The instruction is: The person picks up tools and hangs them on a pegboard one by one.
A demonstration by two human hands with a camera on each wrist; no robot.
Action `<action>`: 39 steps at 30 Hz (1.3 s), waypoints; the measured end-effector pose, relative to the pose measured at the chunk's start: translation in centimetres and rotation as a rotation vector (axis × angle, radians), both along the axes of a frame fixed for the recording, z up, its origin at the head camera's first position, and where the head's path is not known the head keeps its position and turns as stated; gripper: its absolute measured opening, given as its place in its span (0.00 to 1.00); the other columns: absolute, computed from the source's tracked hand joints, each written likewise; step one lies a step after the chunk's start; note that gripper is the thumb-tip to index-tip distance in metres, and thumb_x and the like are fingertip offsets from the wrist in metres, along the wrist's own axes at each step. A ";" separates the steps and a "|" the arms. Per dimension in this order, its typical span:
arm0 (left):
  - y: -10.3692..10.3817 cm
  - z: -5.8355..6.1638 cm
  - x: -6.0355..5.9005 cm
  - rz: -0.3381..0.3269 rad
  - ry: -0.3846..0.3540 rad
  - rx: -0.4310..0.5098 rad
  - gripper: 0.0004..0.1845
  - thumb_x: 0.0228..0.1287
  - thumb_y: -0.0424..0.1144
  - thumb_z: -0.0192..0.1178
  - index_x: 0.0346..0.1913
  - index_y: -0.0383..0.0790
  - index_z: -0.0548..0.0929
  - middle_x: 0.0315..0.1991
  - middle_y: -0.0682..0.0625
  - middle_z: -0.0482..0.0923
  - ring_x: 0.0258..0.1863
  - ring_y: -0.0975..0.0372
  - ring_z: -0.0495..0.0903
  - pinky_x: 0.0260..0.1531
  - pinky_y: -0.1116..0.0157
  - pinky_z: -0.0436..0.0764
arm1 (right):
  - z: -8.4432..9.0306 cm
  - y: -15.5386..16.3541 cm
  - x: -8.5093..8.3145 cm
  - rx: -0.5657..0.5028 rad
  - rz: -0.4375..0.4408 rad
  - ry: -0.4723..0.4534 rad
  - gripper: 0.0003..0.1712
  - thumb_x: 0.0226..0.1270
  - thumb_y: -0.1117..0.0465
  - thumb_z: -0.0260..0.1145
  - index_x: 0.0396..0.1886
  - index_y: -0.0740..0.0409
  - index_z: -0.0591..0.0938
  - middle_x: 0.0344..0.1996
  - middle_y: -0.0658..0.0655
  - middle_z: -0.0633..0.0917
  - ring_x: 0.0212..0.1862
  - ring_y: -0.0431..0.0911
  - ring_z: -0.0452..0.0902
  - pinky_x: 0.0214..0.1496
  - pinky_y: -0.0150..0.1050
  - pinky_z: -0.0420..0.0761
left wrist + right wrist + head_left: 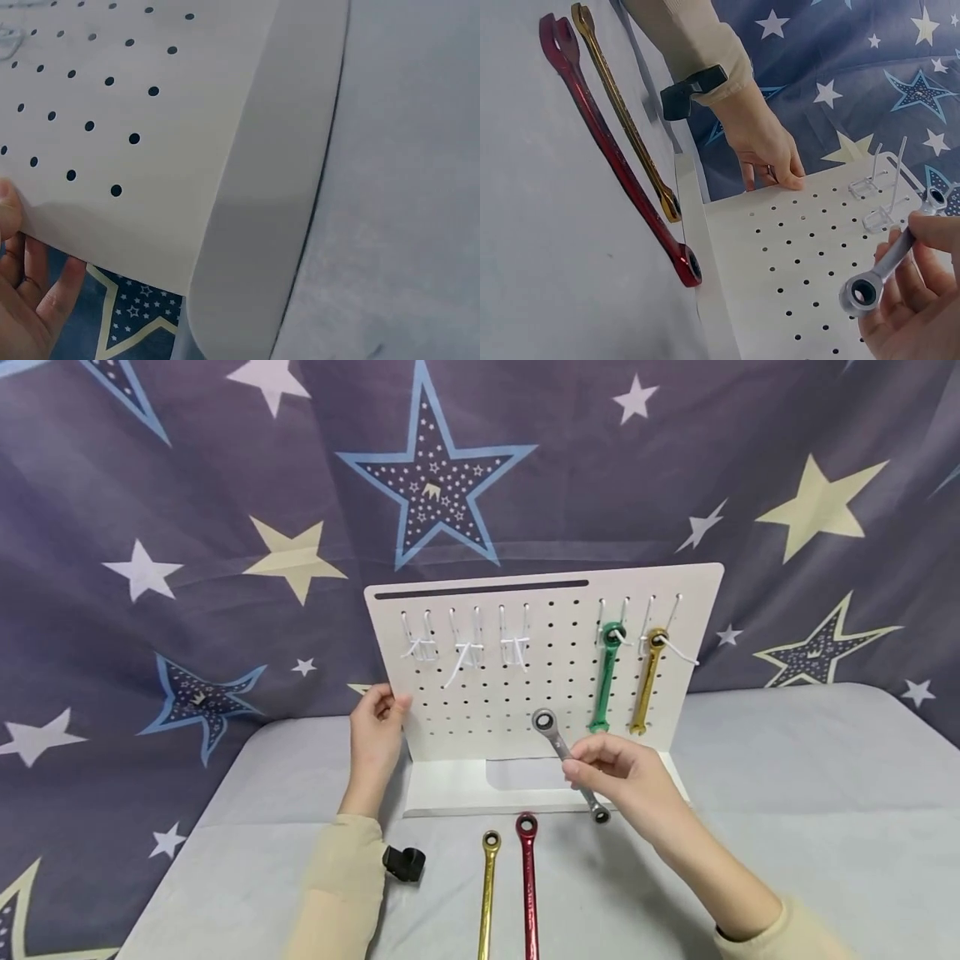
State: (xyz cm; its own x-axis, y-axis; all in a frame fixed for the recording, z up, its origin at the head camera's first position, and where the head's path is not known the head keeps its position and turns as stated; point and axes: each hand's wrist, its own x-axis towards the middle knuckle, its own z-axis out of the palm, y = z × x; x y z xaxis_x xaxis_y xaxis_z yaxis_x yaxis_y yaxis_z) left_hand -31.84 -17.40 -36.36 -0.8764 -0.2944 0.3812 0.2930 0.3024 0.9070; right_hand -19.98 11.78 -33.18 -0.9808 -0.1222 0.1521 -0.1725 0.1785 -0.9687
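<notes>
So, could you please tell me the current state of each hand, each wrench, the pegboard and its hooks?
Left hand: gripping the pegboard's left edge
Right hand: holding the grey wrench
Grey wrench: held, off the hooks
Green wrench: hung up
Upper gold wrench: hung up
Lower gold wrench: lying on the table
Red wrench: lying on the table
Pegboard: standing
Three leftmost hooks: bare

Smooth grey metal wrench (892,257), matt white pegboard (517,692)

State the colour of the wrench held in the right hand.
Silver-grey; the wrench shows best in the right wrist view.
</notes>
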 end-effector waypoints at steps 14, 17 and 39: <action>0.0 0.3 0.4 0.021 0.091 0.054 0.12 0.67 0.33 0.63 0.45 0.24 0.79 0.29 0.49 0.74 0.28 0.69 0.70 0.28 0.77 0.70 | 1.6 -0.2 0.8 -0.016 0.009 0.041 0.10 0.65 0.63 0.70 0.40 0.66 0.81 0.31 0.52 0.85 0.36 0.43 0.82 0.41 0.34 0.80; 0.2 0.0 0.3 0.014 0.086 0.060 0.13 0.67 0.33 0.63 0.46 0.24 0.79 0.30 0.49 0.74 0.29 0.69 0.70 0.30 0.77 0.70 | 1.7 -0.1 0.9 -0.030 -0.010 0.064 0.09 0.65 0.64 0.70 0.40 0.65 0.81 0.31 0.51 0.85 0.36 0.43 0.82 0.43 0.34 0.80; 0.4 0.1 0.9 0.000 0.022 0.010 0.10 0.70 0.32 0.61 0.48 0.27 0.79 0.33 0.48 0.72 0.33 0.66 0.70 0.35 0.75 0.69 | 3.1 -0.8 -1.2 -0.109 -0.073 0.078 0.08 0.66 0.60 0.70 0.41 0.59 0.84 0.30 0.48 0.86 0.36 0.44 0.81 0.45 0.36 0.79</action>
State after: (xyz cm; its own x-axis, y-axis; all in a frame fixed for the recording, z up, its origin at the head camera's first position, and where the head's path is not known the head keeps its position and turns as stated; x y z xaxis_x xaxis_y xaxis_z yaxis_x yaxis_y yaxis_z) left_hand -30.91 -16.95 -36.23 -0.8678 -0.2984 0.3973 0.3125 0.2938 0.9034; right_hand -21.17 11.02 -30.09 -0.9712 -0.0298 0.2365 -0.2382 0.0882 -0.9672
